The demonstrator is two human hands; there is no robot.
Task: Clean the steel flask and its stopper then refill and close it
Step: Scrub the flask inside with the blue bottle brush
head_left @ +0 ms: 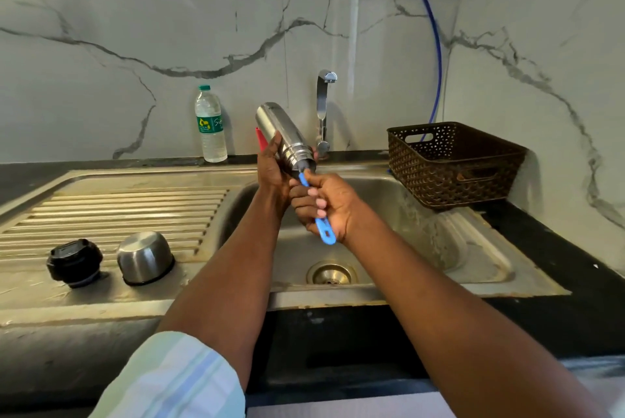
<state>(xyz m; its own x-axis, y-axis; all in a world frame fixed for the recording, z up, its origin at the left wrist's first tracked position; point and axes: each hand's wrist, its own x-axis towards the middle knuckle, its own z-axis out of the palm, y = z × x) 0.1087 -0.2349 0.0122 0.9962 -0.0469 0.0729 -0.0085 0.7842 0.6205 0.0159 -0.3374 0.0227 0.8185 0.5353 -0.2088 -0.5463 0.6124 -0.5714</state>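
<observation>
Tilting over the sink basin, base up toward the back wall, mouth down toward the near edge: steel flask (276, 128), uncapped. Sitting on the drainboard near the surface's front left corner: black stopper (74, 262), and just right of it steel cup lid (144, 257), lying upside down.

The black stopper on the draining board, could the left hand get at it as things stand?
Probably not right away. The path to the black stopper on the draining board looks open, beside the steel cup, but the left hand grips the steel flask and must release it first.
</observation>
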